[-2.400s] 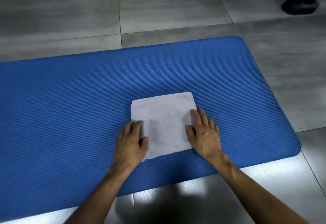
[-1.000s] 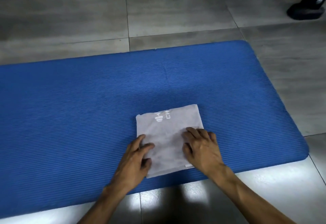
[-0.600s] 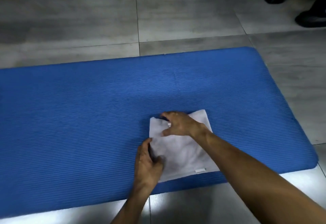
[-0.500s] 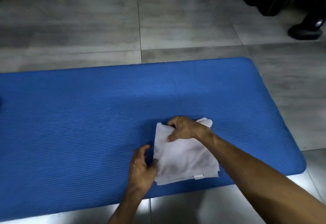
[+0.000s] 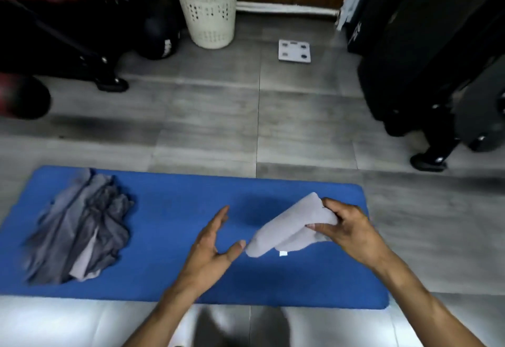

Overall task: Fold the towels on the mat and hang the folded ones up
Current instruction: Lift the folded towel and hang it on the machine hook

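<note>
My right hand grips one end of the folded light-grey towel and holds it lifted above the right part of the blue mat. The towel sags down to the left, with a small white tag at its lower edge. Just left of the towel's low end, my left hand hovers with straight fingers and holds nothing. A crumpled heap of grey towels lies on the left part of the mat.
A cream laundry basket stands on the grey tiled floor at the far wall. A white bathroom scale lies to its right. Black gym equipment stands at the right, and more dark gear at the left.
My right hand has lifted the folded towel off the mat. My left hand has let go of it and opened. The view has risen and now takes in the room.
</note>
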